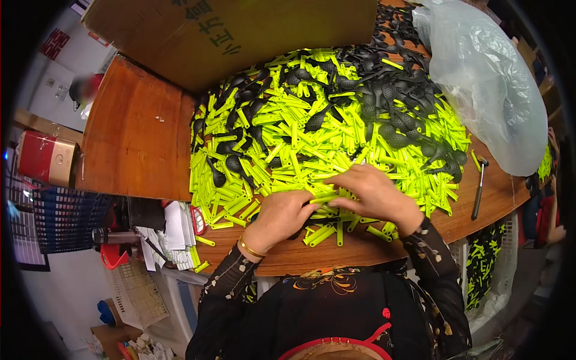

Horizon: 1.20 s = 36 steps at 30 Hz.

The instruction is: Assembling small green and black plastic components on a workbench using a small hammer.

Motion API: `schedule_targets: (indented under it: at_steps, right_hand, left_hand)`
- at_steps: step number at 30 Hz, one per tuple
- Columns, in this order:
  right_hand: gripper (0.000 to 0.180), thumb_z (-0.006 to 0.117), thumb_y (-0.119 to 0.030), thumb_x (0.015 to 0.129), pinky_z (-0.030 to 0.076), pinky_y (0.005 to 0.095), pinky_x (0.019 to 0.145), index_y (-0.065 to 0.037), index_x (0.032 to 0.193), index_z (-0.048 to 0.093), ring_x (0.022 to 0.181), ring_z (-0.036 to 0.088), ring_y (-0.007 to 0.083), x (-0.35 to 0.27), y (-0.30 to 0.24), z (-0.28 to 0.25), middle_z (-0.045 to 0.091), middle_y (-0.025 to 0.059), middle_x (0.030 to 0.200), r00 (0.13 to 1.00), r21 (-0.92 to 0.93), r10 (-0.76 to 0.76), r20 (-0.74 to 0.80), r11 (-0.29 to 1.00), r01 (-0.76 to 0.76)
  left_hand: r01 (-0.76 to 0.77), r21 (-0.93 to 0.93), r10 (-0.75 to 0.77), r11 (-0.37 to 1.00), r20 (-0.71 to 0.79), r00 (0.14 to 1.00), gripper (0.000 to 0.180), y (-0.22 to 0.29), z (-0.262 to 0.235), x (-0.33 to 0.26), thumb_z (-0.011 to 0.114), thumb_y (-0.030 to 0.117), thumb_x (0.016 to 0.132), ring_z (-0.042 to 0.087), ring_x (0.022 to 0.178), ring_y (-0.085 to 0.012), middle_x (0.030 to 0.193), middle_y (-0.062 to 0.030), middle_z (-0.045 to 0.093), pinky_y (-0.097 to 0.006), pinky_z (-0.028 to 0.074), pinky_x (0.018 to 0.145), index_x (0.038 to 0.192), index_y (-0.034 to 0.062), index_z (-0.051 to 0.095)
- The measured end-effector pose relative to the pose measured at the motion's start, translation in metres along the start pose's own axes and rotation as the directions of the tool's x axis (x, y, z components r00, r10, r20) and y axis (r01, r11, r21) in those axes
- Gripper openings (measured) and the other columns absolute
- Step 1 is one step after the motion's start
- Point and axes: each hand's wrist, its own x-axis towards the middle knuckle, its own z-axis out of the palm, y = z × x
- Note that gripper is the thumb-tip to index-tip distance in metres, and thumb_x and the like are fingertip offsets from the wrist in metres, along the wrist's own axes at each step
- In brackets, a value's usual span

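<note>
My left hand (282, 217), with a gold bangle at its wrist, is closed around one end of a yellow-green plastic handle (324, 199). From the other side my right hand (375, 191) pinches the same piece between thumb and fingers. Part of it is hidden by the fingers, and whether a black part is joined to it cannot be made out. Beyond both hands spreads a heap of loose yellow-green handles (300, 135), slim strips with a hole near one end. Black perforated spoon heads (399, 123) lie mixed in, thickest at the far right.
A large cardboard box (240, 33) stands behind the heap. At the right are a clear plastic bag (486, 78) and a small hammer (479, 189) on the wooden table (138, 138). A red-and-gold box (48, 157), blue basket (69, 216) and papers (179, 231) are at the left.
</note>
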Motion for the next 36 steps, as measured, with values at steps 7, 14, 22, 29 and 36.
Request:
schedule_targets:
  at_steps: [7, 14, 22, 29, 36]
  right_hand:
    - [0.029, 0.085, -0.012, 0.084, 0.055, 0.0435, 0.084, -0.009, 0.112, 0.077, 0.098, 0.069, 0.0327, -0.095, 0.059, -0.062, 0.075, 0.0095, 0.098, 0.914, -0.246, 0.405, -0.002, 0.886, -0.394]
    - [0.022, 0.08, -0.006, 0.082, 0.053, 0.0434, 0.083, -0.013, 0.103, 0.075, 0.092, 0.066, 0.03, -0.107, 0.065, -0.042, 0.07, 0.0062, 0.095, 0.913, -0.331, 0.393, -0.11, 0.852, -0.407]
    - [0.022, 0.075, -0.011, 0.095, 0.052, 0.0415, 0.085, -0.004, 0.116, 0.074, 0.095, 0.067, 0.0322, -0.115, 0.055, -0.049, 0.069, 0.0131, 0.098, 0.833, 0.162, 0.533, -0.147, 0.844, -0.512]
    - [0.014, 0.07, -0.008, 0.103, 0.056, 0.0289, 0.082, 0.001, 0.113, 0.071, 0.088, 0.071, 0.0152, -0.085, 0.023, -0.049, 0.075, 0.0069, 0.098, 0.787, 0.654, 0.614, 0.062, 0.571, -0.497]
    - [0.018, 0.073, -0.005, 0.1, 0.057, 0.0305, 0.073, 0.0, 0.118, 0.074, 0.086, 0.073, 0.0172, -0.061, 0.002, -0.072, 0.076, 0.0089, 0.096, 0.914, 0.365, 0.36, -0.188, 0.889, -0.275]
  left_hand:
    - [0.082, 0.132, -0.033, 0.988, -0.336, 0.941, 0.019, -0.06, -0.04, 0.033, 0.07, 0.016, 0.095, 0.072, 0.095, -0.039, 0.1, -0.0154, 0.075, -0.049, 0.058, 0.082, 0.11, 0.008, 0.078]
    - [0.006, 0.568, 0.134, 0.823, -0.205, 0.97, 0.025, -0.146, -0.043, 0.086, 0.078, 0.002, 0.079, 0.062, 0.108, -0.0286, 0.108, -0.0037, 0.066, -0.043, 0.046, 0.09, 0.101, 0.0133, 0.077]
    - [-0.027, -0.01, 0.023, 1.0, -0.273, 0.962, 0.015, -0.088, -0.059, 0.088, 0.07, 0.007, 0.095, 0.073, 0.084, -0.0296, 0.096, -0.0142, 0.075, -0.041, 0.054, 0.075, 0.107, 0.0016, 0.064]
    - [-0.057, -0.659, 0.048, 0.75, -0.032, 0.998, 0.031, 0.02, 0.007, 0.062, 0.057, 0.013, 0.11, 0.07, 0.073, -0.0147, 0.082, -0.007, 0.069, -0.031, 0.054, 0.067, 0.137, -0.002, 0.057]
    - [-0.142, -0.51, 0.116, 0.848, -0.083, 0.99, 0.027, 0.064, -0.004, 0.058, 0.059, 0.006, 0.109, 0.073, 0.073, -0.014, 0.102, -0.0112, 0.074, -0.028, 0.057, 0.067, 0.132, -0.0071, 0.066]
